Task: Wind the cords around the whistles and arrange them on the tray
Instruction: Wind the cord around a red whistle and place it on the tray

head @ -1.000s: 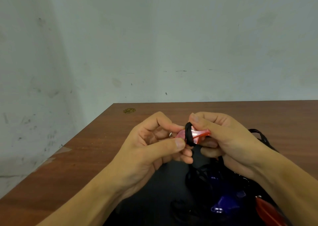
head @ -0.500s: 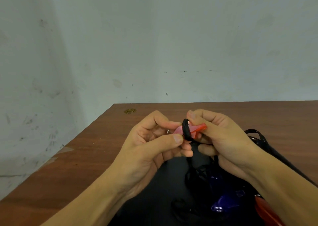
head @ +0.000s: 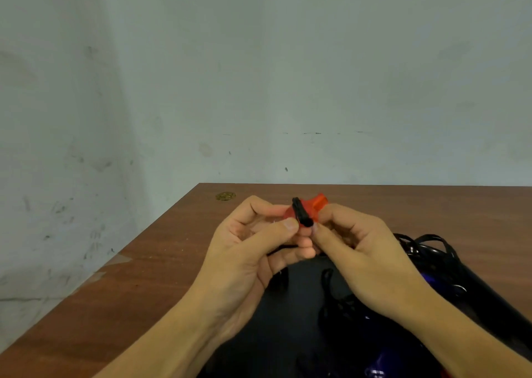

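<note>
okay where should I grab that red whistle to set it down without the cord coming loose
Pinch the red whistle across its round body, right over the black cord wraps, coming from above. The mouthpiece end sticks out bare at upper right, but gripping there probably leaves the wraps free to slip.

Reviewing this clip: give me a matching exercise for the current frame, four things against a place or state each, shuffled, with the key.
Things
1. red whistle
2. black cord
3. blue whistle
4. round brass-coloured mark

Places or states
A. lying on the black tray below the hands
B. wound in a band around the whistle body
C. on the wooden table near its far left corner
D. held up between the left hand and right hand

Pairs: 1-D, 2-B, 3-A, 4-C
</note>
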Available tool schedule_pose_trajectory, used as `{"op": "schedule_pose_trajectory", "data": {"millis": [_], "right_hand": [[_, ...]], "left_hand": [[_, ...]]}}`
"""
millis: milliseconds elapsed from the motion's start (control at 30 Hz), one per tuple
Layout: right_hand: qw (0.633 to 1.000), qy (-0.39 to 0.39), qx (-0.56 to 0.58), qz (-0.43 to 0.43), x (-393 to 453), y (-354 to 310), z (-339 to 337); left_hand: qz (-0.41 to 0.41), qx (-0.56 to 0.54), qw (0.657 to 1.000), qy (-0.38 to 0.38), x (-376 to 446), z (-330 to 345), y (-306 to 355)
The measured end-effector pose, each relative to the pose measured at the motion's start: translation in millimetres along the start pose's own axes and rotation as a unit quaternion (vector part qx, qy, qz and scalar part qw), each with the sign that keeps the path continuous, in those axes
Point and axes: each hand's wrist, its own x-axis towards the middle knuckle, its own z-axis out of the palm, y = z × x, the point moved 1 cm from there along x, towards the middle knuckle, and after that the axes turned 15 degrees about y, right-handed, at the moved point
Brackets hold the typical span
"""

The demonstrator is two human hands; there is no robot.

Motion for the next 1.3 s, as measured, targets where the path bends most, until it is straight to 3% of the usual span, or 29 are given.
{"op": "schedule_pose_trajectory", "data": {"millis": [167,367,600,733,1000,1133,1300], "right_hand": [[0.986,0.005,-0.153,-0.073,-3,-3,-1],[0.948,-0.005,-0.265,-0.174,-4,-12,-4],[0.954,0.024,-0.228,-0.192,-1,-18,-11],[0.967,0.039,-0.192,-0.163,2,-16,-15],[0.996,0.069,-0.041,-0.043,3,-15,-19],[0.998,0.048,0.024,0.018,4,-15,-20],[0.998,0.042,0.042,0.03,6,-13,-23]], "left_hand": [[0.069,0.072,0.993,0.067,5,-5,0],[0.153,0.216,0.959,0.103,12,-13,-1],[0.241,0.376,0.895,0.012,8,-15,-9],[0.269,0.391,0.88,-0.026,4,-10,-9],[0.187,0.306,0.926,-0.119,1,-8,-3],[0.134,0.241,0.949,-0.155,1,-9,-3],[0.078,0.158,0.973,-0.152,-1,-8,-2]]}}
